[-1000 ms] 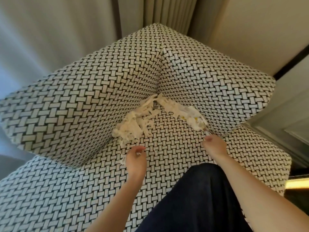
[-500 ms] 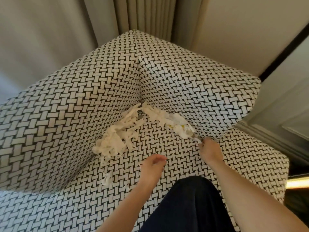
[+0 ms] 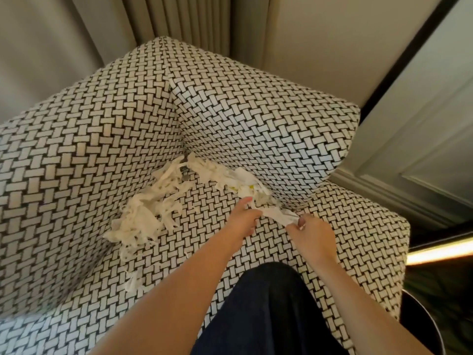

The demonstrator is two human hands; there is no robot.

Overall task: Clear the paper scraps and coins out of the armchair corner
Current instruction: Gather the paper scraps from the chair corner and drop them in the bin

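Note:
White torn paper scraps lie heaped along the inner corner of a black-and-white woven armchair. A second band of scraps, some with yellow print, runs along the right armrest seam. One or two small dark coins show near the corner among the scraps. My right hand pinches the near end of a paper strip. My left hand rests on the seat beside it, fingertips touching the same strip and the scraps.
The right armrest and the chair back wall in the scraps on two sides. A loose scrap lies apart on the seat at the left. My dark trouser leg covers the seat's front. Curtains hang behind the chair.
My left hand has crossed to the right and reached the scraps by the armrest. My right hand has closed on a paper strip and drawn it out from the seam. The view shifted.

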